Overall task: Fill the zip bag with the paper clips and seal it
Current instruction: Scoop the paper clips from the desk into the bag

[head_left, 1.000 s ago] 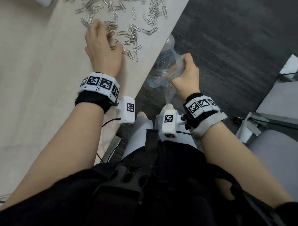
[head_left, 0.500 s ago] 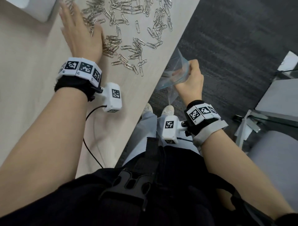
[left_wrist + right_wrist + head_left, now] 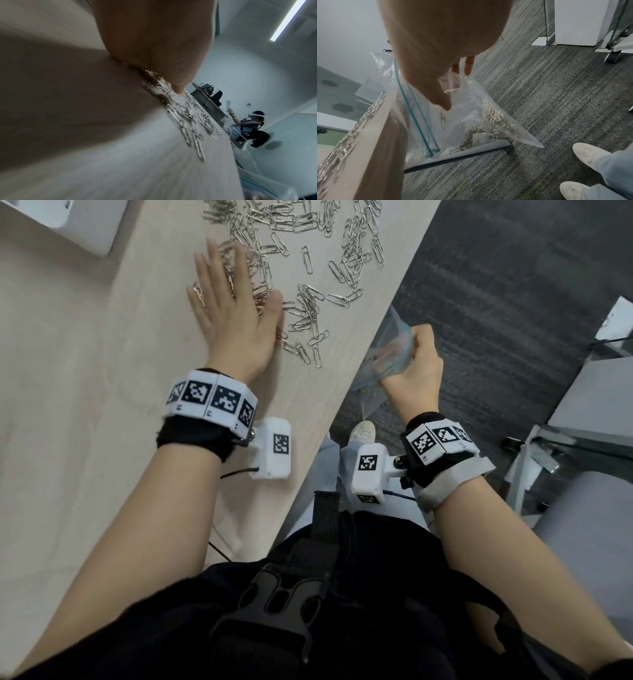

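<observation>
The right hand [image 3: 412, 368] pinches the limp, slippery zip bag [image 3: 462, 119] near its open mouth; the flat left hand [image 3: 233, 313] presses light, loose paper clips [image 3: 308, 313], gripping nothing.

Bare table [image 3: 85, 378] left of left hand [image 3: 233, 313]: open room. Paper clips [image 3: 308, 302] strewn ahead and right of it, up to table edge. White box [image 3: 82, 224] blocks far-left corner. Zip bag [image 3: 471, 111] hangs just beside edge; carpet [image 3: 513, 285] beyond open.
</observation>
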Demonstrator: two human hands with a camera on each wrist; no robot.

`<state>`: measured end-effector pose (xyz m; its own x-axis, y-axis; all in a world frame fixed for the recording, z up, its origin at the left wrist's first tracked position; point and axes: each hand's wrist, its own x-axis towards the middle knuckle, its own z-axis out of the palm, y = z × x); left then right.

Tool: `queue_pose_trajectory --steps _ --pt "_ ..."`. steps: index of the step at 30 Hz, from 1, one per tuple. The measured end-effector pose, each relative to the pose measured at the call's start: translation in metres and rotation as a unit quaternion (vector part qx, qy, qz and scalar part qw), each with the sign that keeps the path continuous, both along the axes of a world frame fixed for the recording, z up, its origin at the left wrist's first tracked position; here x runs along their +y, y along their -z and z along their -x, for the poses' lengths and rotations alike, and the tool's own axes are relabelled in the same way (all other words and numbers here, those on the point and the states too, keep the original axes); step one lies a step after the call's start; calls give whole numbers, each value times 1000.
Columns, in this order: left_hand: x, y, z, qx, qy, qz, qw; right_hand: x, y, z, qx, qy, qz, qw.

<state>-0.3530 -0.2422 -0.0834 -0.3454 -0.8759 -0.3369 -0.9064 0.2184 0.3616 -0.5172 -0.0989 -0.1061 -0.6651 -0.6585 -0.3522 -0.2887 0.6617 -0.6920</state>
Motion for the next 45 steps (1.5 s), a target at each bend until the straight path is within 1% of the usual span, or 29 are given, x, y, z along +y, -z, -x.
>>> queue_pose_trajectory --steps 1,4,5,6,7,9,11,13,17,20,22,23,25,26,27,29,33,35,37,38,42,45 --pt "3 -2 -1 22 7 4 1000 1 1 0 -3 0 1 1000" --pt "4 -10 -8 133 2 53 990 5 3 1 -7 11 -1 1000" --pt "3 -12 -10 147 -7 71 986 6 3 1 -8 13 -4 1000" --pt "1 -14 -12 146 -13 86 985 8 2 1 -9 13 -6 1000" --pt "-2 -15 -13 128 -18 90 987 9 1 1 -11 13 -6 1000" --pt "-6 -16 -14 61 -14 55 997 13 0 0 -15 11 -3 1000" --pt "-6 -17 -13 7 16 6 1000 16 1 -1 -16 3 -1 1000" --pt "-1 -16 -10 -9 55 -16 998 17 0 -1 -18 3 -1 1000" --pt "19 -13 -1 -12 119 -41 992 20 -2 -3 -12 0 10 1000" --pt "33 -13 4 -1 157 -55 986 23 -3 -4 -7 -8 13 1000" --pt "38 -14 3 28 160 -64 985 24 -3 -4 -12 -11 17 1000" --pt "38 -17 1 57 148 -65 985 26 -3 -4 -16 -11 21 1000" --pt "33 -21 -6 120 99 -44 987 29 -3 -3 -19 -13 28 999" --pt "29 -23 -9 129 73 -25 989 30 -3 -2 -16 -16 30 999" --pt "27 -25 -12 119 56 -4 991 30 -3 -2 -16 -19 32 999" --pt "23 -29 -14 78 52 18 995 31 -4 -3 -15 -21 38 999" --pt "22 -32 3 28 111 -6 993 30 -6 -3 -8 -29 40 999" --pt "21 -31 13 -3 145 -2 989 30 -6 -2 -7 -29 41 999" --pt "21 -28 21 -9 169 4 985 30 -5 -1 -4 -26 40 999" --pt "21 -27 22 3 173 5 985 30 -4 -1 -2 -26 41 999" --pt "23 -22 17 97 148 14 984 32 -5 0 -1 -22 47 999" --pt "29 -21 9 127 133 15 983 34 -6 -1 -13 -18 51 998"
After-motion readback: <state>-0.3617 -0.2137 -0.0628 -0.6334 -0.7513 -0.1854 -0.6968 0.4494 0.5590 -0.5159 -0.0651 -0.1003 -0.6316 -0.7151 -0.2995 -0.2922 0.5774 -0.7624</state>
